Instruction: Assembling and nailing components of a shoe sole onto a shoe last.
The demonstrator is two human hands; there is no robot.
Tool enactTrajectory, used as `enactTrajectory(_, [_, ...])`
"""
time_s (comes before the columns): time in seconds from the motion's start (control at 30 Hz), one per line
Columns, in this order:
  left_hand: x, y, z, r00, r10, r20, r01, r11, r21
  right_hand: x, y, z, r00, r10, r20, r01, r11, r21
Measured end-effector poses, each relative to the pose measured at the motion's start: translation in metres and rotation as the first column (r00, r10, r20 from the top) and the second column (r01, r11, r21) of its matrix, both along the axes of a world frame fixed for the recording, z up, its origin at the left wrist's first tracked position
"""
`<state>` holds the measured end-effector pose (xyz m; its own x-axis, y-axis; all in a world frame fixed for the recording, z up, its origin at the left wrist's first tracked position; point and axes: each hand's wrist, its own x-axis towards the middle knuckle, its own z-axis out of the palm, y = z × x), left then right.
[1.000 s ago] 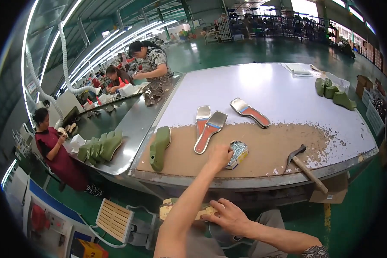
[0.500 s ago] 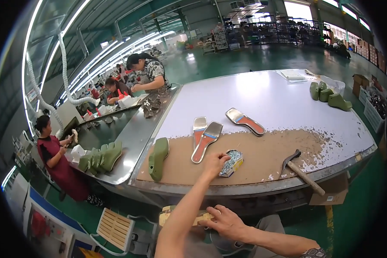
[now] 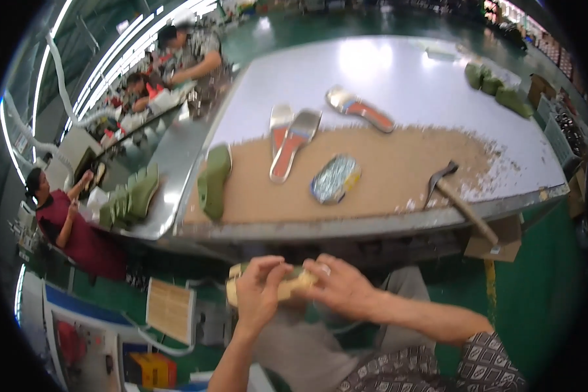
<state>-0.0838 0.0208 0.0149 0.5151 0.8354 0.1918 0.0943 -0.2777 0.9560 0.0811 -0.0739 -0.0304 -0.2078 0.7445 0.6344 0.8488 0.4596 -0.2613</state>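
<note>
Both of my hands hold a pale tan shoe part (image 3: 287,286) low in front of me, below the table's front edge. My left hand (image 3: 258,293) grips its left end with the fingers curled over it. My right hand (image 3: 338,287) grips its right end. On the brown mat (image 3: 385,176) above lie a shiny blue-green oval piece (image 3: 335,178), a silver and red insole (image 3: 293,151), and a green shoe form (image 3: 213,181) at the mat's left end.
A hammer (image 3: 457,199) lies on the mat's right side with its handle over the table edge. More insoles (image 3: 360,108) and green forms (image 3: 496,88) lie on the white tabletop (image 3: 398,65). Other people (image 3: 65,215) work at a bench to the left.
My left hand has left the shiny oval piece on the mat and come down to the tan part, which both hands now hold. The view has tilted down.
</note>
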Motion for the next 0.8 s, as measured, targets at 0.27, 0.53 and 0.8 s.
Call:
enactTrajectory(0.27, [-0.009,-0.003,-0.015,0.996,-0.04,-0.075,0.04,0.999,0.002,0.088,-0.051,0.013,0.912,-0.383,-0.148,0.373,0.923,-0.094])
enactTrajectory(0.53, [0.008,-0.013,-0.004,0.918,-0.026,-0.395,0.146,0.95,0.275,0.218,-0.151,0.012,0.472,-0.743,0.474,0.867,0.293,-0.403])
enactTrajectory(0.8, [0.013,-0.016,-0.004,0.899,0.002,-0.438,0.131,0.953,0.273,0.162,-0.142,0.034,0.463,-0.757,-0.461,0.486,0.652,-0.582])
